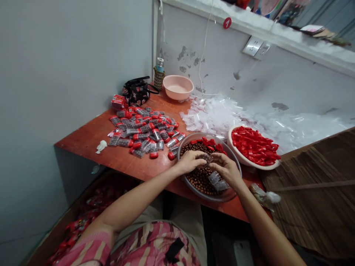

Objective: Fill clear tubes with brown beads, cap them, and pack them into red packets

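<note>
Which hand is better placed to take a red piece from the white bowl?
Probably the right hand: closer to the white bowl; the left hand lies farther, beyond the brown beads.

White numeral 1 (227, 23), round red sticker (225, 23), pale gray wall (294, 85)

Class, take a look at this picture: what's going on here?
A person sits at a wooden table, their left hand and right hand together holding a small clear bag over a bowl of loose brown beads. To the right sits a white bowl of red capsule-shaped pieces. Behind lie loose clear bags, and to the left a pile of filled bags with red ends.
</note>
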`<act>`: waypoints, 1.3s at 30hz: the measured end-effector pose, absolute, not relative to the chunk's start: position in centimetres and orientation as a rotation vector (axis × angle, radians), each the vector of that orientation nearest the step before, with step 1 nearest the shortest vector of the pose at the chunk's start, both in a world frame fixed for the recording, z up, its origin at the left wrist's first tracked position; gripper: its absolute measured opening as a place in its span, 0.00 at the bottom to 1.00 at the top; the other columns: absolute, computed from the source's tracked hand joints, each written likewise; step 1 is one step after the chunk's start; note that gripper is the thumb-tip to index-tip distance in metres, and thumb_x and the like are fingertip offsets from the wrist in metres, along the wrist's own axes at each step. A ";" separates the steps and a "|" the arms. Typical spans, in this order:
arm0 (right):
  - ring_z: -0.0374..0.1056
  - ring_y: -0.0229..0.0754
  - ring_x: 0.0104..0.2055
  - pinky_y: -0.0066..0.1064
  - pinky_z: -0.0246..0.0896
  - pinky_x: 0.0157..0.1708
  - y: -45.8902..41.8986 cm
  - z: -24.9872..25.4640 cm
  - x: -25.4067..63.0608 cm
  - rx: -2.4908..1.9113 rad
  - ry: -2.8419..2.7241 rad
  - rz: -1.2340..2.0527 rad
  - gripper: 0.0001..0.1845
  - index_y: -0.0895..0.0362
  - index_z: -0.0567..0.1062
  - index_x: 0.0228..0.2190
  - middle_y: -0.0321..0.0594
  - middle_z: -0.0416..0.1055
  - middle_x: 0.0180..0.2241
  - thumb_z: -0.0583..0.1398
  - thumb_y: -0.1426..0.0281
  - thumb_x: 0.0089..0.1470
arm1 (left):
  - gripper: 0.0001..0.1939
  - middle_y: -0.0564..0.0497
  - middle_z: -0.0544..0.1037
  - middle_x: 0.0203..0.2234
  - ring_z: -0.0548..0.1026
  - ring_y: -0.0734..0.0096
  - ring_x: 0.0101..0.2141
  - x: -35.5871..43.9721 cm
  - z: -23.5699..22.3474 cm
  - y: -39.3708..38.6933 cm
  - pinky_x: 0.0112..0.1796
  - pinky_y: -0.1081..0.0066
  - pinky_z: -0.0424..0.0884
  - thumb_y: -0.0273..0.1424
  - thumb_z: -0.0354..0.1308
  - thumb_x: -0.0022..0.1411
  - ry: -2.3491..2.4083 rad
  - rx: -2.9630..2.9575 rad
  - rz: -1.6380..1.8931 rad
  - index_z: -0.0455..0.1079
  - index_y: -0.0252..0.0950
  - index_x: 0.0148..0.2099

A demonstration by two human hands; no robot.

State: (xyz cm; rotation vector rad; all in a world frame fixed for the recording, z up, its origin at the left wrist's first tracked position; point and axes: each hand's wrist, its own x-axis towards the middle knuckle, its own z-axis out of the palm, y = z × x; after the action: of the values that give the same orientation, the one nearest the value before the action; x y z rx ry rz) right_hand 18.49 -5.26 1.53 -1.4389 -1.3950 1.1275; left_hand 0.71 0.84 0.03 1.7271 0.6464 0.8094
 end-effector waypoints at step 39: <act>0.70 0.53 0.37 0.38 0.60 0.33 -2.0 2.2 22.3 -2.575 -1.954 -0.263 0.15 0.61 0.70 0.37 0.55 0.70 0.37 0.50 0.65 0.56 | 0.13 0.50 0.76 0.39 0.73 0.69 0.40 0.3 0.2 0.0 0.44 0.70 0.68 0.31 0.52 0.58 0.748 1.605 1.059 0.71 0.35 0.43</act>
State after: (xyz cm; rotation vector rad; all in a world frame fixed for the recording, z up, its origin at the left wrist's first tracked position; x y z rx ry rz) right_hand 22.33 -1.97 2.25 -2.5747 -1.9542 -0.2634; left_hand 0.31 0.03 0.25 1.6048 0.7484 1.0590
